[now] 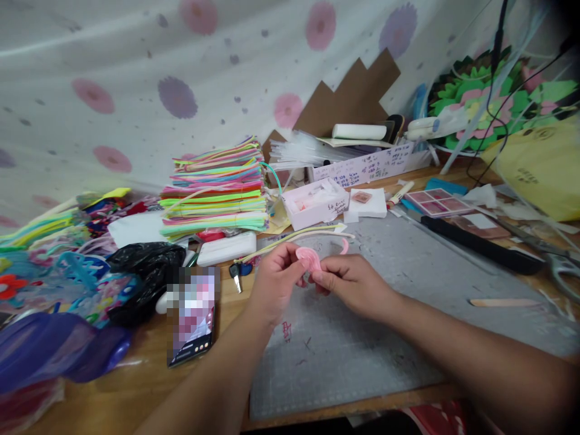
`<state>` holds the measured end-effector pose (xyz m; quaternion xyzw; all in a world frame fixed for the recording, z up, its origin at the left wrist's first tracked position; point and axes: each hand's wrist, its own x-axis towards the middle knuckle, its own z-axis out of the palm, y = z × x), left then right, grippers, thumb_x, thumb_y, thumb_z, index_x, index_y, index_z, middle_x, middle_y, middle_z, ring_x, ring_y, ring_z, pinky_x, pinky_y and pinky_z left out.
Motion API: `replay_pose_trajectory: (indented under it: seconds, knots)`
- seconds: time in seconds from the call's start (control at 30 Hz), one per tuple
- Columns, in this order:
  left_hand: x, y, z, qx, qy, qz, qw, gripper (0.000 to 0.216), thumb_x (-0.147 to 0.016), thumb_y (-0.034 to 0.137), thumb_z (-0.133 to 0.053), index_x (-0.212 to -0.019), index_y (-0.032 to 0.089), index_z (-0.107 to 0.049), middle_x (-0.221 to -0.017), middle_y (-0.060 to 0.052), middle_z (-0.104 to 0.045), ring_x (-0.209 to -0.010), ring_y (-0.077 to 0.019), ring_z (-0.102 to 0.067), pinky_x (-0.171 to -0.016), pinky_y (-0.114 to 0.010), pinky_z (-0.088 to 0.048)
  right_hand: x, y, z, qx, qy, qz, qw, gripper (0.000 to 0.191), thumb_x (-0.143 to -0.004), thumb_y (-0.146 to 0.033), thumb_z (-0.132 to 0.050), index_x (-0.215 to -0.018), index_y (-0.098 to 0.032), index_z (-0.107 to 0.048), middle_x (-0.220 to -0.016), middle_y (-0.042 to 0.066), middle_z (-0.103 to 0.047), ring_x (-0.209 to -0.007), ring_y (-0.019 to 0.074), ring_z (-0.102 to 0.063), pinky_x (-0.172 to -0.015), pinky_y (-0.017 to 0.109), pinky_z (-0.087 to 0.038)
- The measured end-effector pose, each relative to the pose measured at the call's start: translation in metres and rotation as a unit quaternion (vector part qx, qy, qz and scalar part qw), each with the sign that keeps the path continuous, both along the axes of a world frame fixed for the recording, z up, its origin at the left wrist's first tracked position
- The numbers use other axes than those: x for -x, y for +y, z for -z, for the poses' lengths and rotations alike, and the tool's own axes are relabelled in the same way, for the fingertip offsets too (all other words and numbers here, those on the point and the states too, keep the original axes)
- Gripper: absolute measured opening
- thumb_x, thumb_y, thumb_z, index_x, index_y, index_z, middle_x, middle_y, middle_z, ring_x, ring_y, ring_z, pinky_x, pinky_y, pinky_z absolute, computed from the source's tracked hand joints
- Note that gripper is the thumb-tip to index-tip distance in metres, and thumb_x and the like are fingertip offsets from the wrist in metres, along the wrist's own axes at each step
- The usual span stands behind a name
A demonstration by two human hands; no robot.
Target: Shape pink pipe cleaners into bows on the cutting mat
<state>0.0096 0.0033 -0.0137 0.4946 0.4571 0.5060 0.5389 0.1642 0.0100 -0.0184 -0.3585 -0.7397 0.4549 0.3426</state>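
Both my hands meet over the grey cutting mat (385, 314), pinching a small pink rolled paper strip (310, 258) between them. My left hand (277, 279) has its fingers closed on the left side of the coil. My right hand (351, 283) grips the right side, and the strip's loose pink tail (345, 246) curls out behind it. A few pale paper strips (308, 233) lie on the mat just beyond my fingers.
A tall stack of bright paper strips (217, 187) stands at the back left, beside a small pink box (315, 202). A phone (193, 317), black plastic bag (145, 272) and keys (238, 275) lie left. A black ruler (480, 244), scissors (559, 266) and wooden stick (502, 302) lie right.
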Motion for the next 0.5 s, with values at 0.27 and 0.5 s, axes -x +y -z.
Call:
replay_pose_trajectory:
  seconds: [0.27,0.5]
  knots:
    - [-0.0004,-0.0032,-0.0026,-0.005,0.117,0.034,0.993,0.011,-0.073,0.025,-0.06,-0.069,0.015,-0.056,-0.056,0.004,-0.054,-0.049,-0.007,-0.044,-0.047,-0.019,-0.034,-0.0034,0.0032,-0.0028,-0.046,-0.005,0.065,0.997,0.022,-0.082,-0.036,-0.054,-0.075,-0.017,-0.062,-0.069,0.001,-0.061,-0.062,0.0122,-0.053,-0.057,0.023,-0.039]
    - [0.0,-0.0038,-0.0001,-0.007,0.172,0.032,0.985,0.015,-0.071,0.026,-0.061,-0.064,0.016,-0.054,-0.052,0.005,-0.049,-0.047,-0.0069,-0.041,-0.045,-0.019,-0.029,-0.0027,0.0034,-0.0013,-0.093,-0.047,0.107,0.989,0.016,-0.079,-0.023,-0.055,-0.064,-0.018,-0.055,-0.061,-0.001,-0.057,-0.057,0.0107,-0.049,-0.055,0.023,-0.037]
